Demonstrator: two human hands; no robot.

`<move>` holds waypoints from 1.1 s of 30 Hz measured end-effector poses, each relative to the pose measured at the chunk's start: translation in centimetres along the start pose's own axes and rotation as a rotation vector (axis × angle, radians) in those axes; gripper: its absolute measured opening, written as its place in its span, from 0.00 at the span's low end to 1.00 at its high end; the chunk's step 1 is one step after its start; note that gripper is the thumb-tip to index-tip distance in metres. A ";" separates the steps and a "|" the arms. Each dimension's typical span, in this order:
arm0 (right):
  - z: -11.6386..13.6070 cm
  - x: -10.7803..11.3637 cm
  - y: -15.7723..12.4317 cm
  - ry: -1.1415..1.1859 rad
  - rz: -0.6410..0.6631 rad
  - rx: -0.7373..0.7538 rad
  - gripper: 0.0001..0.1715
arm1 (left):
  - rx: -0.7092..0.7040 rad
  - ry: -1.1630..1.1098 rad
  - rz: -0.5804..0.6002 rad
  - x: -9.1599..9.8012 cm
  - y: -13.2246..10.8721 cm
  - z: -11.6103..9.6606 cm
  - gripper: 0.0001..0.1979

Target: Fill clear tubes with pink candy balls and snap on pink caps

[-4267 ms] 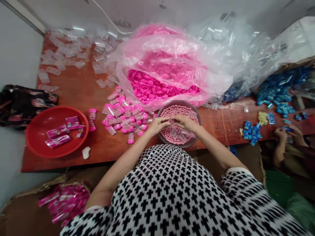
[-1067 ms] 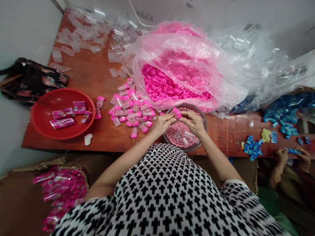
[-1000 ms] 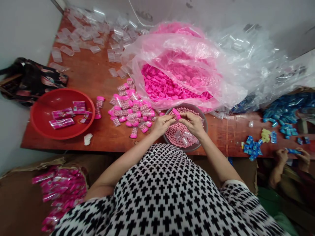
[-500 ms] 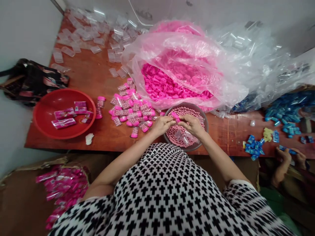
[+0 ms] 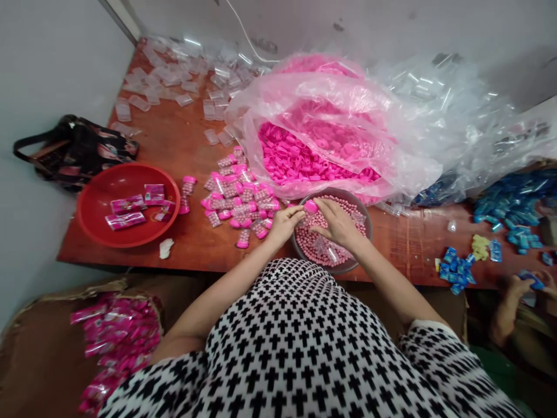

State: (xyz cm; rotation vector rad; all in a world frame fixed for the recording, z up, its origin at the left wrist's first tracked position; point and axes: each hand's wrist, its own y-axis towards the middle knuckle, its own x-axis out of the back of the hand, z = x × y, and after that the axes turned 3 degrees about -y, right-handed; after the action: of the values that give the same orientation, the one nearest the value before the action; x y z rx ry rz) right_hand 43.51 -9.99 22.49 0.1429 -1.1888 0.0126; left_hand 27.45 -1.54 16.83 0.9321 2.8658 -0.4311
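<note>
Above the bowl of pink beads, my left hand (image 5: 285, 225) is closed in a pinch at a bright pink plastic cap (image 5: 310, 206). Whether a clear container is attached to the cap I cannot tell. My right hand (image 5: 338, 223) is at the cap's right side, fingertips close to it, thumb spread away from the fingers. Under both hands sits the grey bowl (image 5: 369, 229) of round pink beads (image 5: 311, 247), with a few clear plastic containers (image 5: 329, 253) lying on them. To the left lies a heap of bead-filled, pink-capped containers (image 5: 239, 197).
A plastic bag (image 5: 409, 151) of pink caps stands behind the bowl. Clear containers (image 5: 161, 75) lie back left. A red basin (image 5: 93, 223) holds pink packets; a handbag (image 5: 82, 151) sits beside it. Blue packets (image 5: 456, 270) lie right, near another person's hands (image 5: 516, 290).
My right thumb has come away from the pink cap and the hand has opened. The cap now shows its broad side. The view has shifted slightly, so everything appears a little lower and to the right.
</note>
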 end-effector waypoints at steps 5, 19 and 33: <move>1.4 -2.9 0.0 -0.011 -0.130 -0.138 0.46 | 0.045 -0.143 -0.016 -1.0 -0.1 -0.1 0.17; 1.9 -5.8 2.9 -0.040 -0.013 -0.028 0.50 | 0.094 -0.192 -0.171 2.2 -0.2 0.0 0.16; -8.4 0.3 0.1 0.095 0.350 -0.479 0.11 | -0.099 0.351 -0.271 7.4 0.4 1.4 0.20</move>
State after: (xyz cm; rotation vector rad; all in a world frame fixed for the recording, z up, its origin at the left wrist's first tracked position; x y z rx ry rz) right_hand 51.36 -8.88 19.67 -0.4825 -1.0792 0.0406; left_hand 21.67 2.51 14.13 0.6611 3.3136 -0.1535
